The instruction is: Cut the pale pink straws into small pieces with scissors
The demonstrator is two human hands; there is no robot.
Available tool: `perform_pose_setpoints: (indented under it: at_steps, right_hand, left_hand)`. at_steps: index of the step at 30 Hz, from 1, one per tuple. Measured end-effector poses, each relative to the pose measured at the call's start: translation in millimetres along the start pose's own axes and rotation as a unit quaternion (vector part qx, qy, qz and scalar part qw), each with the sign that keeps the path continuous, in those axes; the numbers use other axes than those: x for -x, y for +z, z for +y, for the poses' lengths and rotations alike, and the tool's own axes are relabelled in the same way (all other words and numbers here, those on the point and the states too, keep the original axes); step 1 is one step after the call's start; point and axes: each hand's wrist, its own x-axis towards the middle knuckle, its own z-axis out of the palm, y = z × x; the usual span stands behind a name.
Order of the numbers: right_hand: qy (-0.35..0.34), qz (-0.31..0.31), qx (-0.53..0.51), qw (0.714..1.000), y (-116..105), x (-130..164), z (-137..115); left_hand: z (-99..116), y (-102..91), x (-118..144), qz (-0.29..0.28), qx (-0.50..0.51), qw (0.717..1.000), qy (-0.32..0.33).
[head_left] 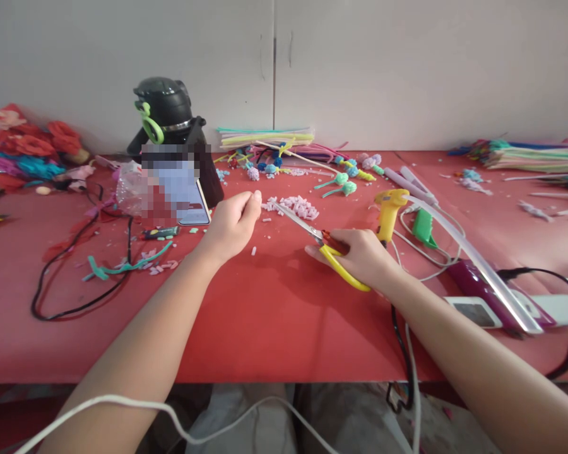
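My right hand (360, 255) grips yellow-handled scissors (312, 234) over the red table (265, 328). The blades point up and left toward a small heap of cut pink-white pieces (294, 206). My left hand (231, 224) is curled, thumb and forefinger pinched at the tip beside the blade tips; whether it holds a tiny piece I cannot tell. A loose white piece (254, 251) lies under that hand.
A phone (180, 192) leans on a black bottle (163, 116) at back left. A yellow glue gun (389, 213), glue sticks, green clip and cables lie right of the scissors. Pipe cleaners (269, 137) and pompom stems line the back wall. Fabric flowers (23, 148) are far left.
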Motion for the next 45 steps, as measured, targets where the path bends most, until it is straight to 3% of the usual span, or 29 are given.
perform_pose_setpoints:
  at_steps: [36, 45]
  right_hand:
    - [-0.035, 0.003, 0.008, 0.999, 4.6, -1.2, 4.5]
    - [-0.003, -0.003, 0.002, 1.0, -0.6, -0.1, -1.4]
  left_hand:
    - [1.6, -1.9, -0.3, -0.032, 0.015, 0.999, 0.005]
    - [-4.0, -0.4, -1.2, -0.026, 0.012, 0.999, 0.015]
